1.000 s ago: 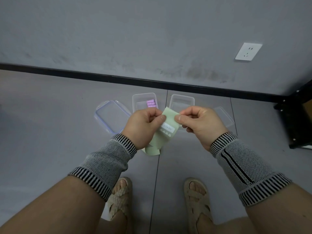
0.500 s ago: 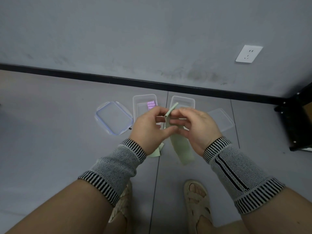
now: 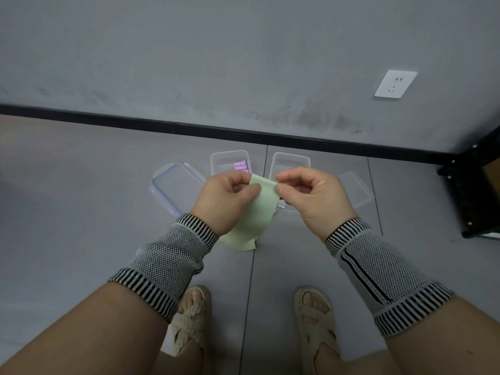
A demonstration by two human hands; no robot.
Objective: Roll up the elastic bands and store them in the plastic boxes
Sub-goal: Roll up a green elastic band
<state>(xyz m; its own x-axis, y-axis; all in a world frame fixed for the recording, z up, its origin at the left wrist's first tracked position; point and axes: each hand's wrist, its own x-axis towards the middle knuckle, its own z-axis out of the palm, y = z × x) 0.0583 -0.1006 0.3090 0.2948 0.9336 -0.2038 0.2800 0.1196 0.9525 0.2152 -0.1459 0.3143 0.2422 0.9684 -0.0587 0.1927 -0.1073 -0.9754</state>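
Note:
A pale green elastic band (image 3: 254, 215) hangs flat between my hands above the floor. My left hand (image 3: 224, 201) pinches its upper left edge and my right hand (image 3: 311, 196) pinches its upper right corner. The band's lower end droops down past my left wrist. Behind my hands two clear plastic boxes stand open on the floor: the left box (image 3: 216, 161) holds a rolled purple band (image 3: 240, 165), and the right box (image 3: 290, 159) looks empty, though its front is hidden by my right hand.
A clear lid with a blue rim (image 3: 176, 186) lies left of the boxes and another clear lid (image 3: 357, 189) lies to their right. A black metal rack (image 3: 476, 185) stands at the right edge. The wall has a black skirting and a white socket (image 3: 395, 83). My sandalled feet are below.
My hands have drawn apart and spread the green band flat; half a second ago they were close together with the band seen edge-on and hanging under my right hand.

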